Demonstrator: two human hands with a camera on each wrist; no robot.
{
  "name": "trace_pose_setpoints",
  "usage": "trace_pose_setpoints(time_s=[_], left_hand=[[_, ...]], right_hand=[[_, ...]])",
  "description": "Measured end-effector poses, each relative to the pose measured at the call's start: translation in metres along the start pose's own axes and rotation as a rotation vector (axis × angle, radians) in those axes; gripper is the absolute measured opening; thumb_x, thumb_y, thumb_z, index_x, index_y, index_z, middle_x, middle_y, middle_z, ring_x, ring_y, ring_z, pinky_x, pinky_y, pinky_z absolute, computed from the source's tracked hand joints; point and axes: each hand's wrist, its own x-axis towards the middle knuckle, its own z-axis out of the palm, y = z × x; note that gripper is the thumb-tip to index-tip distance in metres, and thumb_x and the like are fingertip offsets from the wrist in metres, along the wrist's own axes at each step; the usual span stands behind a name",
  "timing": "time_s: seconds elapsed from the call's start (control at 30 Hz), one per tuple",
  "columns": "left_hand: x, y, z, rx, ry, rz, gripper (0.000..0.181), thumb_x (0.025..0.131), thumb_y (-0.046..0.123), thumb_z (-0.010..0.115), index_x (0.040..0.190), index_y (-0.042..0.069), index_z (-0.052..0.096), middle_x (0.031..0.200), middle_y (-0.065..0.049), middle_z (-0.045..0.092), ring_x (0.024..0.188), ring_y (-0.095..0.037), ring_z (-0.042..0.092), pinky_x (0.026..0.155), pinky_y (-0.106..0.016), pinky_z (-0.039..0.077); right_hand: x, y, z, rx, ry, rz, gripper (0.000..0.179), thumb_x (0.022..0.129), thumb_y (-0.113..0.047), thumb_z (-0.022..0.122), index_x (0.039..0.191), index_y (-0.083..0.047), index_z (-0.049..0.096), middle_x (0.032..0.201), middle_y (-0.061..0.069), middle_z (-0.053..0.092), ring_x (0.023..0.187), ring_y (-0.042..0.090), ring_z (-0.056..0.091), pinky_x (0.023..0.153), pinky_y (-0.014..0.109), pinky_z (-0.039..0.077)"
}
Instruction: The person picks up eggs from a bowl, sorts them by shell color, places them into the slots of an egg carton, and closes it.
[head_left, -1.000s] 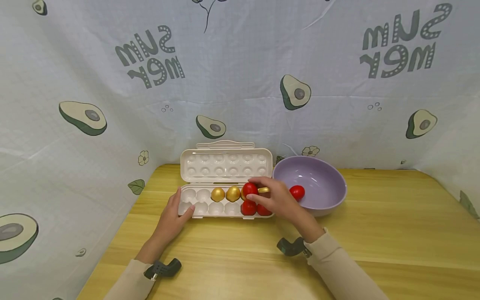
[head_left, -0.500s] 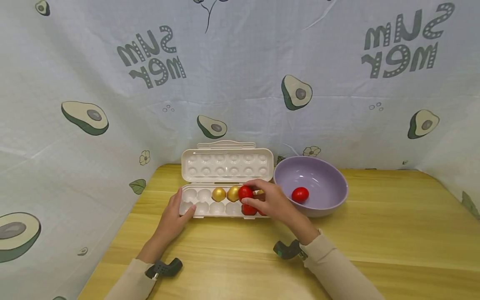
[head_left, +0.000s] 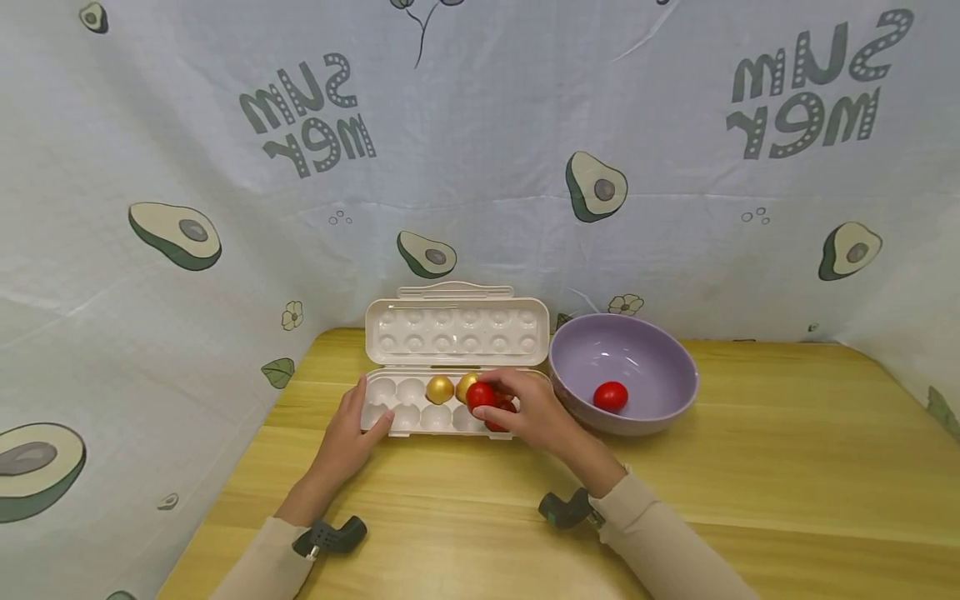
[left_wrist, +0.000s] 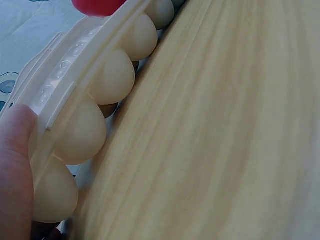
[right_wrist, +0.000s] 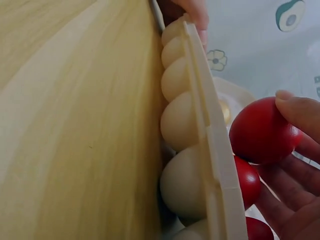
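In the head view my right hand pinches a red egg between thumb and fingers, over the front row of an opened plastic egg box. In the right wrist view that held egg is above the box rim, beside another red egg in a front-row well. Gold eggs sit in the back row; those further right are partly hidden by my hand. My left hand grips the box's left end, its thumb over the near rim.
Right of the box stands a purple bowl with one red egg inside. The box lid lies tilted back against a printed cloth. The wooden table extends in front.
My right hand has carried the red egg left and slightly toward me, from the back row to the front row. In the bowl, the red egg has rolled right. My left hand stays put.
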Motion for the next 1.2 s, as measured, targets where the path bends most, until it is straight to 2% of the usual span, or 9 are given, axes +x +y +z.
trace_pose_setpoints(time_s=[0.33, 0.6, 0.93, 1.2], left_hand=[[0.002, -0.001, 0.001, -0.004, -0.001, 0.009, 0.084, 0.094, 0.038, 0.058, 0.152, -0.004, 0.015, 0.149, -0.028, 0.029, 0.135, -0.045, 0.032, 0.109, -0.056, 0.028], [0.002, -0.001, 0.002, -0.009, 0.0, 0.003, 0.083, 0.094, 0.038, 0.058, 0.152, -0.004, 0.015, 0.149, -0.028, 0.03, 0.135, -0.046, 0.033, 0.109, -0.057, 0.028], [0.002, -0.001, 0.002, -0.002, 0.003, 0.0, 0.083, 0.094, 0.037, 0.059, 0.152, -0.005, 0.016, 0.149, -0.028, 0.03, 0.135, -0.046, 0.033, 0.109, -0.057, 0.028], [0.0, 0.002, -0.001, -0.003, -0.005, -0.008, 0.082, 0.095, 0.037, 0.057, 0.151, -0.005, 0.016, 0.149, -0.028, 0.028, 0.135, -0.046, 0.032, 0.109, -0.058, 0.027]], right_hand=[[-0.001, 0.0, 0.009, 0.002, 0.002, 0.004, 0.037, 0.079, -0.018, 0.081, 0.111, -0.006, 0.066, 0.099, 0.004, 0.067, 0.084, 0.023, 0.061, 0.073, 0.037, 0.055], [-0.002, 0.0, 0.012, -0.033, 0.01, 0.008, 0.037, 0.08, -0.019, 0.08, 0.111, -0.007, 0.065, 0.101, 0.003, 0.067, 0.088, 0.023, 0.061, 0.076, 0.037, 0.055], [-0.004, -0.001, 0.014, -0.068, -0.023, 0.033, 0.038, 0.079, -0.019, 0.08, 0.112, -0.008, 0.063, 0.102, 0.002, 0.065, 0.089, 0.016, 0.061, 0.08, 0.032, 0.056], [-0.002, -0.003, 0.018, -0.099, -0.022, 0.032, 0.038, 0.078, -0.016, 0.081, 0.109, -0.007, 0.063, 0.102, 0.004, 0.066, 0.089, 0.017, 0.061, 0.081, 0.033, 0.055]])
